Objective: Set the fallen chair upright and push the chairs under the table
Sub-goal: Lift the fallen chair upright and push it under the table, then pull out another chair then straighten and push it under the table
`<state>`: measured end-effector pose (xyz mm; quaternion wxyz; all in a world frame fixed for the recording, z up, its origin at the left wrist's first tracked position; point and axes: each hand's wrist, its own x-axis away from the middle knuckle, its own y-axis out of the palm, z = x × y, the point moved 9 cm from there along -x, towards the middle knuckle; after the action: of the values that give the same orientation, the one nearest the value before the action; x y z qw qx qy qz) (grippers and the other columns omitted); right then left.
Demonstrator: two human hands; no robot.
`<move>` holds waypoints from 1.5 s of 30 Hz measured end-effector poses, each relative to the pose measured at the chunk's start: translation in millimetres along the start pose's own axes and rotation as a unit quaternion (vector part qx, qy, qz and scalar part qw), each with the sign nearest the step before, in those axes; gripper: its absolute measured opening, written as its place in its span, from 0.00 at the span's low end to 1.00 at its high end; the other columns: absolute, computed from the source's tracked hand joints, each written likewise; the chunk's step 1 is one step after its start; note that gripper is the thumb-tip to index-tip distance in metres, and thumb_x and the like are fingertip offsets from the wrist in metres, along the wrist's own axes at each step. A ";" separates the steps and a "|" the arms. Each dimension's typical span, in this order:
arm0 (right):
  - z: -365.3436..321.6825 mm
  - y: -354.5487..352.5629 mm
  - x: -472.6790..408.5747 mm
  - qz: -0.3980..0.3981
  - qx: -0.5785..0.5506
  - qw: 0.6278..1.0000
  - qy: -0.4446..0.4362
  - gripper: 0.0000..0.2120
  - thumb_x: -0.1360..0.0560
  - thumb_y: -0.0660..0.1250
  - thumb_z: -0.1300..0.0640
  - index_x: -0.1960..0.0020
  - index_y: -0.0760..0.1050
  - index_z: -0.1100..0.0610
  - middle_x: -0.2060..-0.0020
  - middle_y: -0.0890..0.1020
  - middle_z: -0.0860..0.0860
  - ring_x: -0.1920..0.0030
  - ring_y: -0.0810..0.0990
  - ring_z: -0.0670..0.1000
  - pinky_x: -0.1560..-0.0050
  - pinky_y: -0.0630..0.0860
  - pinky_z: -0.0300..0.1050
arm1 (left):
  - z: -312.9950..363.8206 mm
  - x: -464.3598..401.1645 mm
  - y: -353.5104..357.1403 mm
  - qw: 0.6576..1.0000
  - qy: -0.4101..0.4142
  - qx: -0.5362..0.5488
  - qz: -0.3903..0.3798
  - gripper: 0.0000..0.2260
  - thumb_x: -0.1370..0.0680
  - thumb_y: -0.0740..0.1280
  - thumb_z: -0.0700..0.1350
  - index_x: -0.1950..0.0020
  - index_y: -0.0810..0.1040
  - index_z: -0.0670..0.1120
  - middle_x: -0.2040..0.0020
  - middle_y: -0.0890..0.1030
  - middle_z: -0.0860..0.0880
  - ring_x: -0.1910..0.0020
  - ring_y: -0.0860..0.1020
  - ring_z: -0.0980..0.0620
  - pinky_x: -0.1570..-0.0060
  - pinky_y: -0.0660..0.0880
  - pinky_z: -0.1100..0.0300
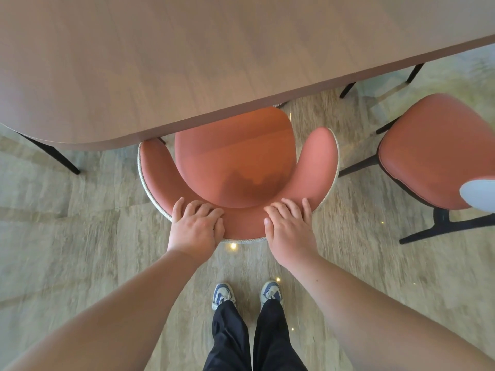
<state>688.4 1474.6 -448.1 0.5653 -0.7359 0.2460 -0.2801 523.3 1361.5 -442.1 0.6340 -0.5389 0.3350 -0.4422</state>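
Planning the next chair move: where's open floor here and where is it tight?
Open: floor left of the held chair, out to the table leg; also behind it, around the shoes. Tight: the gap between that chair and the second chair on the right, crossed by dark legs. The table already overhangs the seat front.

Both bare forearms stretched forward and downward, converging toward the chair backrest (242, 223). Left hand (197, 227) palm down on the backrest's top edge, left of its middle, fingers curled over the inner side, thumb tucked along the rim. Right hand (290, 228) likewise draped over the same edge, right of its middle, fingers spread on the padding. Dark-trousered legs and blue-and-white sneakers (247, 294) planted directly behind the backrest.
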 end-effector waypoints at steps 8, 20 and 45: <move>9.3 -13.2 1.2 -0.028 -0.042 0.999 0.001 0.28 0.17 0.48 0.47 0.21 0.63 0.56 0.20 0.64 0.52 0.19 0.54 0.54 0.20 0.43 0.57 | -18.3 5.8 -10.9 0.998 -0.056 0.038 -0.021 0.26 0.19 0.54 0.54 0.24 0.71 0.43 0.23 0.72 0.42 0.19 0.61 0.39 0.20 0.49 0.39; 90.2 -16.5 -63.3 -0.095 0.079 0.987 0.106 0.35 0.18 0.52 0.45 0.19 0.48 0.64 0.18 0.52 0.59 0.18 0.42 0.57 0.20 0.42 0.55 | -99.6 -39.7 -3.8 0.974 -0.196 0.008 -0.115 0.36 0.17 0.52 0.60 0.15 0.47 0.42 0.15 0.45 0.41 0.17 0.38 0.44 0.19 0.38 0.49; 75.1 -31.5 -16.1 -0.128 -0.118 0.973 0.150 0.29 0.17 0.57 0.56 0.19 0.54 0.59 0.18 0.55 0.53 0.18 0.46 0.50 0.21 0.50 0.47 | -98.6 -7.4 -6.8 0.964 -0.161 0.129 -0.170 0.31 0.16 0.60 0.50 0.15 0.53 0.47 0.14 0.52 0.47 0.16 0.41 0.49 0.19 0.49 0.48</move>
<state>730.1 1545.3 -435.1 0.3910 -0.7721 0.2632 -0.4262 430.2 1330.0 -455.1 0.6590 -0.5657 0.0726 -0.4904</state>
